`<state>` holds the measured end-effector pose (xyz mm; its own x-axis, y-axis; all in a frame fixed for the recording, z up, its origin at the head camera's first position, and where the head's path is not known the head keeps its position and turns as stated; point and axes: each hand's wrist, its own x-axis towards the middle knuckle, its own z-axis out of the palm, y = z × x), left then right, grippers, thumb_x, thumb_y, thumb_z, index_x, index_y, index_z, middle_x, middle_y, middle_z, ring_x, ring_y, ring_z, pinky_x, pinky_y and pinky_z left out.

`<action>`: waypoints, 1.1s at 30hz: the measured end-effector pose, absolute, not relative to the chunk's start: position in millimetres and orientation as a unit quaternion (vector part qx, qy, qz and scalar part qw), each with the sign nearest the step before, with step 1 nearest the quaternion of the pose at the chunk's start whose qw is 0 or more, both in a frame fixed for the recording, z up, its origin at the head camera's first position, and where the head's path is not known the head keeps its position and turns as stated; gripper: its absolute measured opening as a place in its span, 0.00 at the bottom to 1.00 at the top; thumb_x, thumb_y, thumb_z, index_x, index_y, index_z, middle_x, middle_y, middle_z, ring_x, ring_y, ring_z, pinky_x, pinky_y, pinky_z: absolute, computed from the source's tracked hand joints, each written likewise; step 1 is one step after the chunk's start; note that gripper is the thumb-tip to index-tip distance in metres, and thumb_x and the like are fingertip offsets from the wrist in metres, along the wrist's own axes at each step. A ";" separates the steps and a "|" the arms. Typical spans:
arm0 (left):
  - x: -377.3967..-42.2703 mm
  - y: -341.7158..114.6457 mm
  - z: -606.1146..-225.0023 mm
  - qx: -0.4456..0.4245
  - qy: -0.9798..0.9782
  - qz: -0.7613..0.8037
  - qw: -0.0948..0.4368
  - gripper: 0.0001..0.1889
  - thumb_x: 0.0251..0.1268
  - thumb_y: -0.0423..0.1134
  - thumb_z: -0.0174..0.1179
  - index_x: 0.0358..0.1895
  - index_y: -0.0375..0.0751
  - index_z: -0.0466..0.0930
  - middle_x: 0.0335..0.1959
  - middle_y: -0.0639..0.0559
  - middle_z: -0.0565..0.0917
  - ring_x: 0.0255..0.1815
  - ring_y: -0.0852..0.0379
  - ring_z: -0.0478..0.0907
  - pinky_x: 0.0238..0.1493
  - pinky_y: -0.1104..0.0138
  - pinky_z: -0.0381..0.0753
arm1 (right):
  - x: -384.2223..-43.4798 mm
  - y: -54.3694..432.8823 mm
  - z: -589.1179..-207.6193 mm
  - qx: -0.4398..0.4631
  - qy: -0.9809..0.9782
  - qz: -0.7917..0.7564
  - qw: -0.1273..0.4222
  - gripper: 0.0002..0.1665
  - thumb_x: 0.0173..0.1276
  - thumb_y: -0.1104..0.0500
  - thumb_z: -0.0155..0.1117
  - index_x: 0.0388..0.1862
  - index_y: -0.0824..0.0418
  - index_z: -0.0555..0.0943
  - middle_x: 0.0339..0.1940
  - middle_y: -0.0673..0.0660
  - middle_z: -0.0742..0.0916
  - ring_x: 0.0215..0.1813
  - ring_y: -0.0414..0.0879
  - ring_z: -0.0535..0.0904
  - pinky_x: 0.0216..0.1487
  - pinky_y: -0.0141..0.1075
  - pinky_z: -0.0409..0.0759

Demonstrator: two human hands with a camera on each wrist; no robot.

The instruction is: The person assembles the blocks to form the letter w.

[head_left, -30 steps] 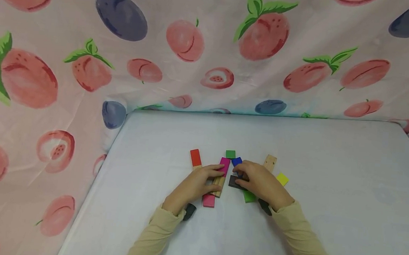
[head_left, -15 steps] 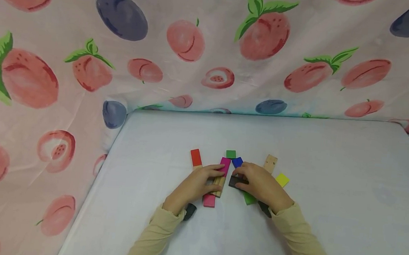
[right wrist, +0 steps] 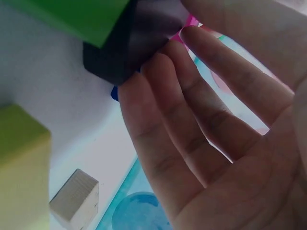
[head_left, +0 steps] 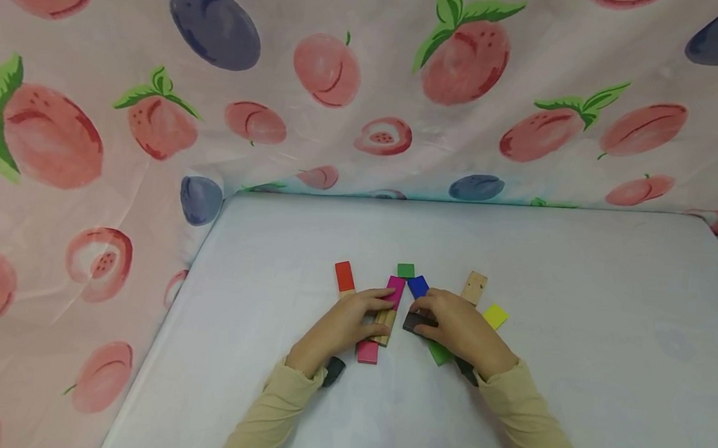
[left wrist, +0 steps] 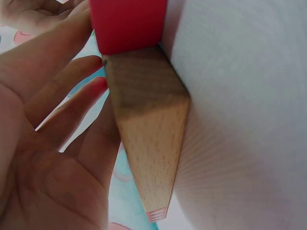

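Note:
My right hand [head_left: 461,323] pinches a black block [head_left: 411,322] between thumb and fingertips, low over the white table. In the right wrist view the fingers lie along the black block [right wrist: 148,31], beside a green block [right wrist: 72,17]. A blue block [head_left: 418,285] sits just beyond those fingers. My left hand [head_left: 345,319] rests loosely extended over a magenta block [head_left: 397,287] and some plain wooden blocks [head_left: 382,329]. From the left wrist, a wooden block [left wrist: 148,124] and a pinkish-red block [left wrist: 129,24] appear beside the left fingers.
Around the hands lie a red block [head_left: 344,276], a small green block [head_left: 406,270], a wooden block [head_left: 475,288], a yellow block [head_left: 495,316] and a pink block [head_left: 367,353]. A dark piece [head_left: 334,372] sits by the left cuff. Fruit-print cloth [head_left: 340,138] hangs behind the table.
The right hand has shifted slightly toward the person with the black block, and the light green block beneath has slid the same way. More of the blue block shows. The left hand stays put.

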<state>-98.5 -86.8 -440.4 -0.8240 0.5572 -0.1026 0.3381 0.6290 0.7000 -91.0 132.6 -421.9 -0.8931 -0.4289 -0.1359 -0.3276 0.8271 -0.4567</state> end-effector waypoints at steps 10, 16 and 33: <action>-98.5 -87.2 -441.6 0.253 0.887 0.356 0.152 0.26 0.63 0.39 0.69 0.65 0.41 0.78 0.73 0.51 0.71 0.74 0.51 0.66 0.71 0.60 0.69 | -87.5 136.1 -421.7 -0.191 0.948 -0.222 0.126 0.17 0.60 0.59 0.76 0.47 0.63 0.85 0.39 0.53 0.85 0.41 0.45 0.80 0.51 0.43 0.84; -98.4 -87.7 -442.5 0.250 0.888 0.356 0.152 0.26 0.63 0.40 0.69 0.65 0.42 0.78 0.73 0.52 0.70 0.74 0.51 0.66 0.71 0.60 0.70 | -85.4 140.4 -419.9 -0.181 0.948 -0.224 0.137 0.18 0.60 0.59 0.75 0.48 0.63 0.85 0.38 0.52 0.84 0.41 0.44 0.80 0.50 0.43 0.84; -97.9 -86.7 -441.5 0.244 0.886 0.361 0.157 0.26 0.62 0.39 0.69 0.65 0.42 0.78 0.73 0.52 0.71 0.74 0.51 0.66 0.71 0.60 0.70 | -82.3 149.5 -415.7 -0.142 0.951 -0.234 0.141 0.16 0.59 0.62 0.76 0.46 0.64 0.84 0.35 0.53 0.84 0.38 0.44 0.80 0.45 0.40 0.85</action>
